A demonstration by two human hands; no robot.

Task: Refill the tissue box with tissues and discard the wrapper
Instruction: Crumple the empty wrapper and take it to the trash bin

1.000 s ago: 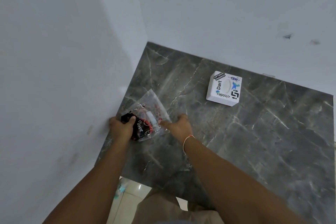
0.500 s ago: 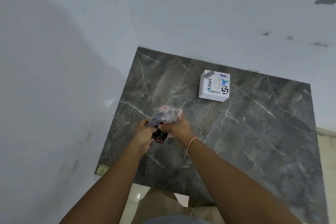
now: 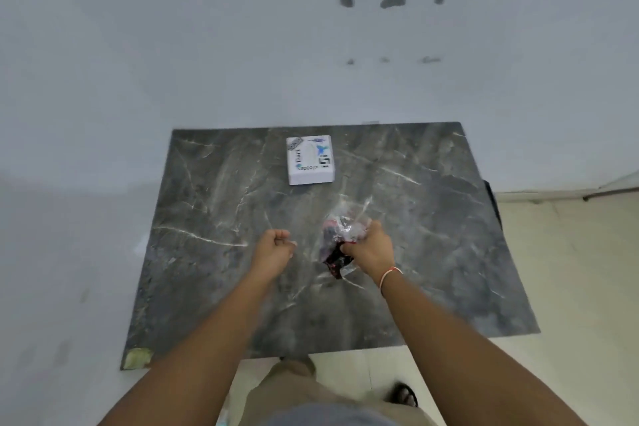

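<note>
While the right hand grips the crumpled wrapper at frame centre, fingers clenched around it above the marble table, the left hand hangs beside it, curled and empty. Upward, the tissue box sits near the wall.

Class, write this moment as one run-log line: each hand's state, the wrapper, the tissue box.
right hand: shut on wrapper | left hand: closed, empty | tissue box: on table, untouched
</note>
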